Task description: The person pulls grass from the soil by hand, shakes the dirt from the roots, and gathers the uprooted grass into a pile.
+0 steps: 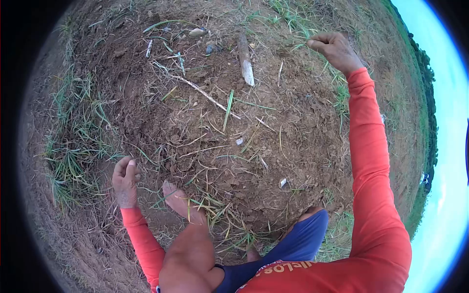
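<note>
My right hand (338,52) reaches out at the upper right, thumb and fingers pinched together beside thin green grass blades (294,24). Whether a blade is between the fingertips is too small to make out. At the lower left, my left hand (126,181) hovers above the soil with its fingers curled in and the thumb over them; anything inside is hidden. A weathered piece of wood (246,66) with a pale end lies on the brown soil (312,122) between the hands, apart from both.
A long dry stalk (202,93) and loose grass blades lie across the ground. Small pale stones (283,182) dot the soil. A thick grass clump (71,166) grows at the left. My bare foot (177,198) is planted near my left hand. Trees (424,63) line the far right.
</note>
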Tool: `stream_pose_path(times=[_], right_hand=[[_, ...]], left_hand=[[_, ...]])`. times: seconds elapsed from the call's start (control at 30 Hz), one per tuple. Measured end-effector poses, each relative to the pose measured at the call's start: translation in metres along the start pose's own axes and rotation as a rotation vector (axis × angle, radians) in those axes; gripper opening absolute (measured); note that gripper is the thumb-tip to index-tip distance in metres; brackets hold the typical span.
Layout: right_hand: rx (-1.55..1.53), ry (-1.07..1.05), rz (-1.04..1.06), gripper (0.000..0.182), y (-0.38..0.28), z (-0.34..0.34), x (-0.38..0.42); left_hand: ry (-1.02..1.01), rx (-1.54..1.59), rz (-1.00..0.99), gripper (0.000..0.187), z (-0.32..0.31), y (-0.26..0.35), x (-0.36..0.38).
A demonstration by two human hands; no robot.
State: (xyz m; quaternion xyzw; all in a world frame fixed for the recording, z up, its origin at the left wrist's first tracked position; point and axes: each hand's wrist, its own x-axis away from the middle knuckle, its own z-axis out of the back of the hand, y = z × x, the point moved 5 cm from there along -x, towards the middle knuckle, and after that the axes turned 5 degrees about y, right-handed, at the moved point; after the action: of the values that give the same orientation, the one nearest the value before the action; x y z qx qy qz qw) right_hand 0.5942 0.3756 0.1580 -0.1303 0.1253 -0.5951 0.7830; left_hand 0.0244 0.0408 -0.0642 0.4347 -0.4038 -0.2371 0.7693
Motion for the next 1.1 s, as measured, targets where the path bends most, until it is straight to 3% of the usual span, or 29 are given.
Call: stream_pose_path(times=[0.07,0.13,0.17,0.2,0.23,0.3,0.4,0.47,0.5,0.57,0.67,0.87,1.07,1.1], right_hand=[[-0.239,0.034,-0.097,0.033,-0.023,-0.018,0.035],[-0.372,-0.043,-0.203,0.03,-0.082,-0.046,0.074],[-0.427,-0.03,-0.13,0.025,-0.104,-0.075,0.094],[-0.382,0.034,0.149,0.02,-0.146,-0.094,0.115],[-0.408,-0.052,0.255,0.015,-0.174,-0.125,0.134],[-0.35,-0.254,0.449,0.016,-0.224,-0.162,0.163],[-0.638,-0.222,0.454,0.015,-0.228,-0.152,0.128],[-0.346,-0.019,0.27,0.017,-0.195,-0.144,0.063],[-0.046,0.11,0.244,0.023,-0.166,-0.159,0.024],[0.342,0.071,0.177,0.032,-0.138,-0.177,-0.039],[0.364,-0.043,0.138,0.047,-0.134,-0.187,-0.063],[0.452,-0.63,0.195,0.074,-0.129,-0.172,-0.073],[0.325,-0.898,0.313,0.058,-0.12,-0.15,-0.05],[0.261,-0.656,0.124,0.048,-0.114,-0.137,-0.053]], left_hand=[[-0.191,0.061,-0.033,0.031,-0.07,0.056,0.032],[-0.541,0.242,0.151,0.036,-0.127,0.083,0.069],[-0.806,0.41,0.239,0.047,-0.154,0.084,0.085],[-0.974,0.622,0.342,0.057,-0.177,0.099,0.107],[-1.001,0.784,0.507,0.053,-0.195,0.104,0.121],[-0.908,0.877,0.512,0.049,-0.214,0.065,0.105],[-0.692,0.86,0.51,0.038,-0.202,0.05,0.085],[-0.518,0.792,0.513,0.032,-0.175,0.047,0.072],[-0.545,0.774,0.498,0.031,-0.166,0.047,0.07],[-0.595,0.745,0.455,0.03,-0.153,0.05,0.065],[-0.577,0.69,0.472,0.033,-0.145,0.047,0.063],[-0.63,0.663,0.489,0.028,-0.143,0.041,0.061],[-0.612,0.674,0.482,0.033,-0.14,0.041,0.058],[-0.607,0.663,0.48,0.033,-0.137,0.038,0.056]])
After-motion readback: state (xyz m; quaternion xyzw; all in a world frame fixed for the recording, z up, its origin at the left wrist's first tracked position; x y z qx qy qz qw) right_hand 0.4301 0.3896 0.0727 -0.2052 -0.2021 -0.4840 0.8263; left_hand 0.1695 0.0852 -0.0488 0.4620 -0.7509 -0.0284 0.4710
